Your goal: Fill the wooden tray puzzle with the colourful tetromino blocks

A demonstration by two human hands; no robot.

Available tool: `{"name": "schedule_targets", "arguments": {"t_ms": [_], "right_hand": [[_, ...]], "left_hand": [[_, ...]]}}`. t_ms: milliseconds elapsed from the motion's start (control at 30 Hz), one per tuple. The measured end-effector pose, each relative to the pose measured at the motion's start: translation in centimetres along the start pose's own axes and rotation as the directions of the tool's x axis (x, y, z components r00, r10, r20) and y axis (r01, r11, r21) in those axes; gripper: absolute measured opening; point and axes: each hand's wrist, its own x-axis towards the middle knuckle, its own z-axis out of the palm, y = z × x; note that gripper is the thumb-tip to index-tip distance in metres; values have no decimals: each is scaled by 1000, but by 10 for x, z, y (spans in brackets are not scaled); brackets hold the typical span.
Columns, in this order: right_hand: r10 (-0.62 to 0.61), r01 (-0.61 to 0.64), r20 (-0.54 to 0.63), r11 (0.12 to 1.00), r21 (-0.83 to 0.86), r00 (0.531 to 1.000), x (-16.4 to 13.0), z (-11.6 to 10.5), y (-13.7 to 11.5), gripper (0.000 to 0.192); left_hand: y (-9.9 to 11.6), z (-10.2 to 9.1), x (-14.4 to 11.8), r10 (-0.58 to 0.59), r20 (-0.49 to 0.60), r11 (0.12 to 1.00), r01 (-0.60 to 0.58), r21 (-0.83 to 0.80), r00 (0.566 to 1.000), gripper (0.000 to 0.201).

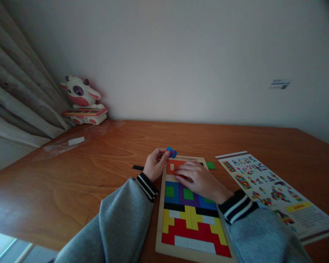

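Note:
A wooden puzzle tray [159, 226] lies on the table in front of me, filled with coloured flat pieces: red, yellow, white, black, blue, purple, green and orange. My left hand [154, 165] is raised just off the tray's far left corner and pinches a small blue piece [171, 151] between thumb and fingers. My right hand [199, 179] lies flat on the tray's far part, fingers pressing on the orange pieces [172, 167]. A green piece [210, 165] lies just past the tray's right edge, and a black strip [137, 167] rests on the table left of my left hand.
A printed sheet of pattern pictures [274, 191] lies right of the tray. A cow-shaped toy [83, 100] stands at the far left corner by the curtain [13, 91]. A clear plastic bag [71, 141] lies on the table's far left.

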Motion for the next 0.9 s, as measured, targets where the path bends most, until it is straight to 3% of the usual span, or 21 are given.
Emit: {"name": "schedule_targets", "arguments": {"t_ms": [133,333,533,767,900], "right_hand": [[-11,10,15,999,35,1000,-1,-1,-2,22],[110,-111,36,993,47,993,-5,-7,1,24],[115,-119,91,992,35,989,-8,-16,11,21],[236,-237,78,971,6,969,-13,-18,19,38],[271,-274,76,961,38,960,-13,-17,20,28]], "left_hand": [[1,0,-1,7,13,1000,-7,-2,1000,40],[4,0,-2,13,18,1000,-13,18,1000,39],[5,0,-3,1,13,999,-2,33,1000,39],[6,1,-4,-6,42,999,4,51,999,39],[5,1,-4,1,54,996,-6,84,999,39]]}}
